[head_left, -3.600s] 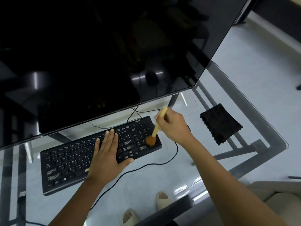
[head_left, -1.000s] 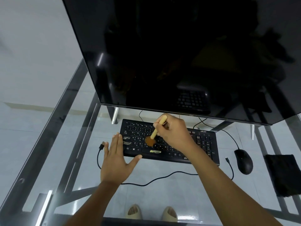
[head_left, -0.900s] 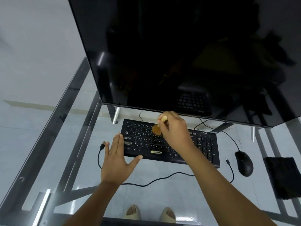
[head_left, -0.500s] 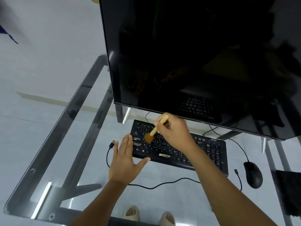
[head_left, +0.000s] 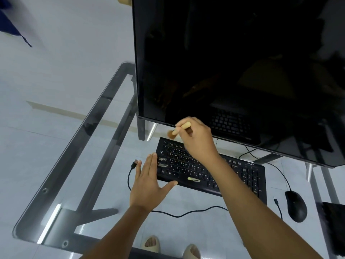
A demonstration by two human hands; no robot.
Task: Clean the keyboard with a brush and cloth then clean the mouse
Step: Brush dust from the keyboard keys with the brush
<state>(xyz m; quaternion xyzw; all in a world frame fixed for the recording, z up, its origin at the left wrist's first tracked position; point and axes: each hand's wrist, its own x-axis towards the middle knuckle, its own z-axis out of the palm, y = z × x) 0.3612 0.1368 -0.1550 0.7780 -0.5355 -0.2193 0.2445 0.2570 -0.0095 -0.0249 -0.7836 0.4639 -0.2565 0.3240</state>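
A black keyboard (head_left: 188,167) lies on the glass desk below the monitor. My right hand (head_left: 196,139) grips a small brush (head_left: 177,130) with a pale wooden handle and brown bristles; the bristles hang just above the keyboard's far left corner. My left hand (head_left: 149,184) rests flat and open at the keyboard's near left corner, thumb along its front edge. A black mouse (head_left: 295,205) sits to the right of the keyboard. The black cloth (head_left: 335,228) lies at the right frame edge, partly cut off.
A large dark monitor (head_left: 233,62) overhangs the keyboard's far side. Black cables (head_left: 177,214) loop across the glass desk (head_left: 61,184), with a loose USB plug (head_left: 134,164) left of my left hand. The desk's metal frame and the person's sandalled feet show through the glass.
Over the last seconds the brush worked from the keyboard's right end to its left. In the last half second the bristles swept up off the keys to the far left corner. My left hand stayed put.
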